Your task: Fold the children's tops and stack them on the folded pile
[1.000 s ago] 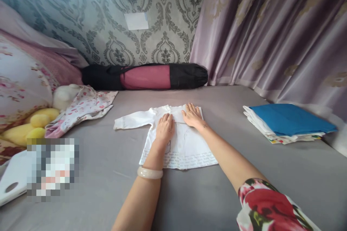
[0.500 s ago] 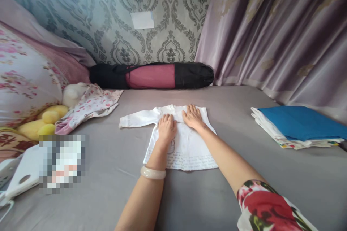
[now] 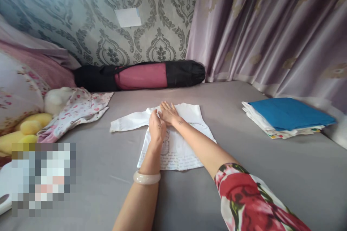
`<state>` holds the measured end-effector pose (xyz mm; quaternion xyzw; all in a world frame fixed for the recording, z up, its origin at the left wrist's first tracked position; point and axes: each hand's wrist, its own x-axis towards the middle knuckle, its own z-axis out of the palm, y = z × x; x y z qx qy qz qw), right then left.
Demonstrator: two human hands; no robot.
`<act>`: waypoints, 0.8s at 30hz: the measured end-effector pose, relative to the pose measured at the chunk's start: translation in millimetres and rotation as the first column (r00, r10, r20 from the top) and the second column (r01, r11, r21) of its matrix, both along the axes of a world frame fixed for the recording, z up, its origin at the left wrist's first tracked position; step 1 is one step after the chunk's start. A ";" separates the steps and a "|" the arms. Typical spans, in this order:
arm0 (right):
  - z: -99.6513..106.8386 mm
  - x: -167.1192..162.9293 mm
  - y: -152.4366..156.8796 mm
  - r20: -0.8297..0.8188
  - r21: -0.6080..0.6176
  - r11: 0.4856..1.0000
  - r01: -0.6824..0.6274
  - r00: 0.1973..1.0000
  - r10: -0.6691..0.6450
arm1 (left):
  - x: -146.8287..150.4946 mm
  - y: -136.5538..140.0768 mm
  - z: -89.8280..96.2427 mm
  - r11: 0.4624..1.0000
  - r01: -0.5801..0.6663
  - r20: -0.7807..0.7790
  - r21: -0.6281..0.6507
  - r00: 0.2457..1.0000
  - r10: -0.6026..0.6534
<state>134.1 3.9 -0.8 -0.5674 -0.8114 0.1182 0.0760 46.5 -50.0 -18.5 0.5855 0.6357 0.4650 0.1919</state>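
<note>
A small white long-sleeved shirt (image 3: 187, 148) lies spread on the grey sheet, with printing near its hem and a drawn figure on its front. One sleeve stretches out to the left; the other is laid across the upper part. My right hand (image 3: 168, 113) rests flat and open near the collar, fingers spread. Close beside it, my left hand (image 3: 156, 126) is turned on its side at the left shoulder, its fingers bent together at the cloth. The left fingertips are partly hidden.
Folded cloths with a blue one on top (image 3: 290, 113) lie at the right. A black and maroon long bag (image 3: 141, 75) lies along the wall. Patterned clothing (image 3: 78, 112), a yellow plush toy (image 3: 31, 128) and a blurred-out item (image 3: 48, 177) are at the left.
My right hand has slid left across the shirt's upper part, next to my left hand. My left hand has turned from palm-down onto its side. The view has shifted slightly right.
</note>
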 end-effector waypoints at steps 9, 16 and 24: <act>-12.0 0.3 2.0 0.004 0.022 1.000 -0.018 1.000 0.018 | 1.7 -1.5 2.2 0.998 0.008 0.022 -0.058 1.000 -0.007; -4.8 4.9 7.3 -0.096 -0.049 0.999 0.002 0.995 -0.007 | 1.2 -2.4 -0.9 0.997 0.047 0.015 -0.065 0.999 -0.047; -3.4 29.6 -15.1 -0.058 0.032 0.990 0.137 0.989 -0.135 | 3.8 -1.6 -4.4 0.994 0.067 -0.013 -0.085 0.998 -0.069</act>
